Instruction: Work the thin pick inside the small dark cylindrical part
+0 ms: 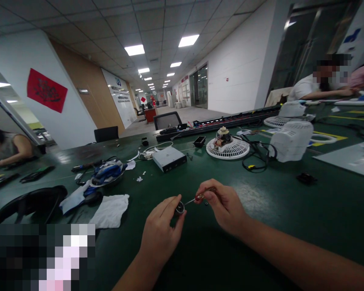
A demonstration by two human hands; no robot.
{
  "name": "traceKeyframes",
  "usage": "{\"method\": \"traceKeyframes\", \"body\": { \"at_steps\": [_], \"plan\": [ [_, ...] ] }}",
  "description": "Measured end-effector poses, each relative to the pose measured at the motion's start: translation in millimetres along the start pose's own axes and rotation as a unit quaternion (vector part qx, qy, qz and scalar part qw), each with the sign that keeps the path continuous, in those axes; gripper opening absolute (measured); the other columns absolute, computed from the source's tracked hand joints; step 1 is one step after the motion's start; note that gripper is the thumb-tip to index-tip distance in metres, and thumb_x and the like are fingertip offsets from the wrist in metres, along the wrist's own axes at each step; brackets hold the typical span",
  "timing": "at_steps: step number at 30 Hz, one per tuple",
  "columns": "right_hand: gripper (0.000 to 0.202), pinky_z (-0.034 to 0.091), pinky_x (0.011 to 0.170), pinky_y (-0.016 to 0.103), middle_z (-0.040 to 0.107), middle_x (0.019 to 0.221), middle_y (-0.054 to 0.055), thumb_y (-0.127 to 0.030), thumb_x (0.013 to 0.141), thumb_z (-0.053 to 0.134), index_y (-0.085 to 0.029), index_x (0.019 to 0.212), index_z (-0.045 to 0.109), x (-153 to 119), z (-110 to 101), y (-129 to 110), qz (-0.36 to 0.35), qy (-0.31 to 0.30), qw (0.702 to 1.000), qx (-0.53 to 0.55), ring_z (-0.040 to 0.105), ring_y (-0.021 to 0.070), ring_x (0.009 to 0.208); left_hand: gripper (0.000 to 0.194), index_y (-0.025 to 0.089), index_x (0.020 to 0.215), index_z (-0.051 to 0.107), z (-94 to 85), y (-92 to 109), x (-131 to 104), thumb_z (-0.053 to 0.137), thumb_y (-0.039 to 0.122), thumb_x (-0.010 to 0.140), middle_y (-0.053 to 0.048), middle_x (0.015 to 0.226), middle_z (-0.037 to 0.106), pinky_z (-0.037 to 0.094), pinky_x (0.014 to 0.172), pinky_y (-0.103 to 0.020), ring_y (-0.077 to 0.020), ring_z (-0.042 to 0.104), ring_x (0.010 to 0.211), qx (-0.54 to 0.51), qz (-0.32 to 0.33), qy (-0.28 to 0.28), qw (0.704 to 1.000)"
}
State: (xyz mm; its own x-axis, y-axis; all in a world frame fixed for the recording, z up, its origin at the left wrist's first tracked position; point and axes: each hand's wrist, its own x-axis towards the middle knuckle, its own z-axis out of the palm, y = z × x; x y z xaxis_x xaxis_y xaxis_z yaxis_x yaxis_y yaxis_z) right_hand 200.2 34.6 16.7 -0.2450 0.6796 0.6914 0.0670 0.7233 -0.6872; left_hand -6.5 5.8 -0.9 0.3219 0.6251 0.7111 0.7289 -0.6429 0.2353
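Between the thumb and fingers of my left hand [162, 226] is a small round dark part with a metallic rim [180, 208]; its exact kind I cannot make out. My right hand [223, 204] is closed around the red and amber handle of a screwdriver [199, 197]. The thin shaft points left, and its tip meets or nearly meets the round part's rim. A tiny dark piece [206, 203] lies on the green tabletop [176, 266] beside my right fingers.
Ahead are a grey disc drive [170, 159], a white fan grille with a motor [227, 147] and a white housing [292, 141]. To the left lie a white cloth [111, 210] and a bowl with blue cloth [107, 173]. People sit at both sides.
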Motion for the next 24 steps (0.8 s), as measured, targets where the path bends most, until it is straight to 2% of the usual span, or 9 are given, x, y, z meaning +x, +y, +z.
{"method": "traceKeyframes", "body": {
  "at_steps": [6,11,14,17,19,21,22,24],
  "plan": [
    [0.021,0.046,0.064,0.026,0.065,0.08,0.002,-0.034,0.102,0.046,-0.02,0.096,0.061,-1.0,-0.2,-3.9,-0.042,-0.032,0.996,-0.07,0.062,0.0138,0.068,0.034,0.017,0.123,0.06,0.1,0.4,0.1,0.059,0.016,0.09,-0.01,0.114,0.069,0.058,0.091,-0.04,-0.0235,0.067,0.104,-0.002,-0.022,-0.016,1.0],
    [0.024,0.047,0.067,0.029,0.063,0.083,0.003,-0.038,0.101,0.046,-0.02,0.095,0.06,0.5,2.7,-5.0,-0.094,-0.085,0.991,-0.037,0.06,0.0155,0.073,0.029,0.019,0.117,0.061,0.4,2.0,2.0,0.056,0.012,0.089,-0.008,0.113,0.068,0.057,0.088,-0.04,-0.0229,0.065,0.102,-0.007,-0.037,-0.074,0.997],
    [0.019,0.048,0.072,0.031,0.061,0.088,0.004,-0.034,0.101,0.048,-0.02,0.094,0.059,2.4,1.8,-5.1,-0.094,-0.071,0.991,-0.06,0.06,0.0172,0.082,0.034,0.02,0.119,0.06,0.2,1.8,2.8,0.056,0.009,0.088,-0.006,0.113,0.068,0.055,0.087,-0.04,-0.0221,0.064,0.1,0.0,-0.051,-0.106,0.993],
    [0.015,0.05,0.085,0.038,0.063,0.098,0.007,-0.03,0.101,0.047,-0.021,0.091,0.055,3.9,-2.6,-5.0,-0.144,-0.033,0.988,-0.048,0.061,0.0217,0.1,0.044,0.021,0.126,0.056,-0.4,0.4,2.4,0.058,0.005,0.085,-0.005,0.109,0.069,0.055,0.082,-0.039,-0.0217,0.064,0.094,0.023,-0.073,-0.139,0.987],
    [0.011,0.049,0.089,0.04,0.065,0.1,0.007,-0.026,0.101,0.046,-0.022,0.093,0.053,5.8,-6.3,-4.9,-0.178,-0.027,0.982,-0.052,0.061,0.0221,0.103,0.048,0.02,0.128,0.056,-1.1,0.0,2.3,0.06,0.004,0.083,-0.005,0.107,0.069,0.055,0.081,-0.039,-0.022,0.064,0.092,0.037,-0.082,-0.158,0.983],
    [0.009,0.05,0.082,0.036,0.065,0.094,0.006,-0.022,0.1,0.047,-0.021,0.095,0.054,9.7,-9.8,-4.0,-0.174,-0.062,0.975,-0.126,0.062,0.0198,0.092,0.047,0.019,0.126,0.057,-1.9,0.4,2.6,0.061,0.004,0.081,-0.006,0.105,0.069,0.054,0.081,-0.039,-0.0228,0.064,0.093,0.051,-0.092,-0.172,0.98],
    [0.011,0.049,0.076,0.033,0.063,0.088,0.005,-0.022,0.099,0.048,-0.02,0.093,0.056,12.6,-11.5,-2.8,-0.148,-0.097,0.966,-0.189,0.06,0.0189,0.084,0.046,0.019,0.124,0.059,-2.4,0.8,3.0,0.061,0.004,0.081,-0.006,0.104,0.07,0.054,0.082,-0.039,-0.023,0.064,0.093,0.057,-0.096,-0.178,0.978],
    [0.015,0.047,0.074,0.033,0.063,0.085,0.006,-0.021,0.098,0.048,-0.02,0.092,0.062,19.5,-16.7,2.3,-0.079,-0.131,0.932,-0.329,0.058,0.0205,0.082,0.042,0.02,0.119,0.062,-3.4,1.5,3.8,0.061,0.004,0.08,-0.005,0.102,0.07,0.054,0.083,-0.039,-0.0232,0.064,0.094,0.063,-0.106,-0.188,0.974]
  ]
}}
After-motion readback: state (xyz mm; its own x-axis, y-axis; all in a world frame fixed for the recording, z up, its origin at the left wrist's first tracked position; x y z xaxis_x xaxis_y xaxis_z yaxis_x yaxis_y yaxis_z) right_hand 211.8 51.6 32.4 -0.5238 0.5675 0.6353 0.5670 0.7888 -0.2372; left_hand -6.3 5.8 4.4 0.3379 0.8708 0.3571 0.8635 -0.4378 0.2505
